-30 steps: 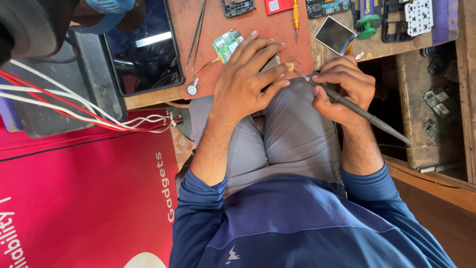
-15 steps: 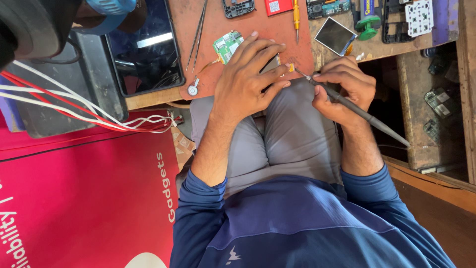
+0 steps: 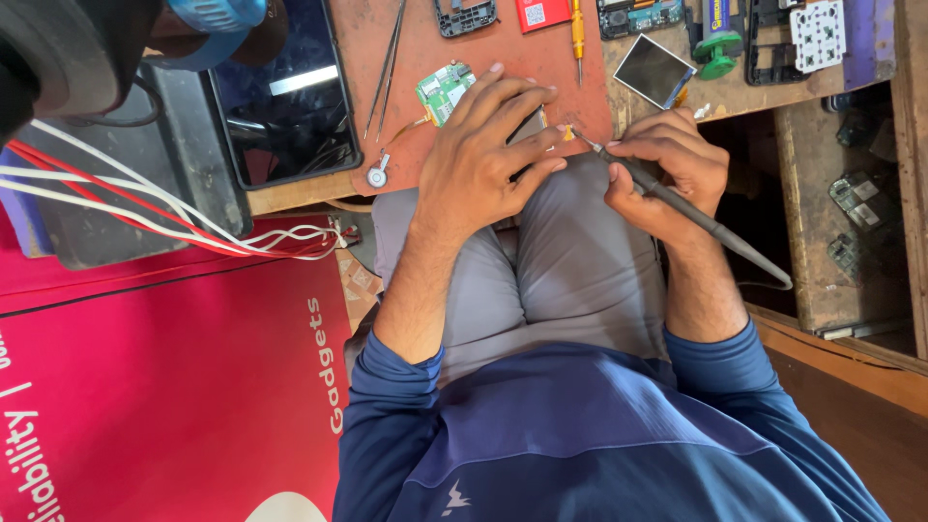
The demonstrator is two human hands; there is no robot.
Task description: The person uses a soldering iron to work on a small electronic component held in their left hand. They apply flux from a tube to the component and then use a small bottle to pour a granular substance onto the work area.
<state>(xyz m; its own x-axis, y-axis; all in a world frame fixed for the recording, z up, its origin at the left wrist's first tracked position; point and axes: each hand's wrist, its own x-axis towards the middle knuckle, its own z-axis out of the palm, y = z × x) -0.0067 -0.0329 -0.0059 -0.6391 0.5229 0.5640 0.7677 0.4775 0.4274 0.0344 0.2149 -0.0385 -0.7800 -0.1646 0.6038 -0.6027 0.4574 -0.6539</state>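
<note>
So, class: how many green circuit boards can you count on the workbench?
2. One green circuit board lies beside the left hand; another board sits at the top edge, partly cut off. More may be hidden.

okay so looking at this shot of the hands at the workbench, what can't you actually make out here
Head view, the only one:
- The part under the left hand: palm and fingers cover it.
- Where the soldering iron tip meets the small yellow piece: too small.
- Dark object, top left: cut by the edge.
- Gutted phone frames: cut by the top edge.

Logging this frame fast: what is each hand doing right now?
Left hand: fingers spread, pressing down a small part hidden beneath.
Right hand: closed on thin grey soldering iron.
</note>
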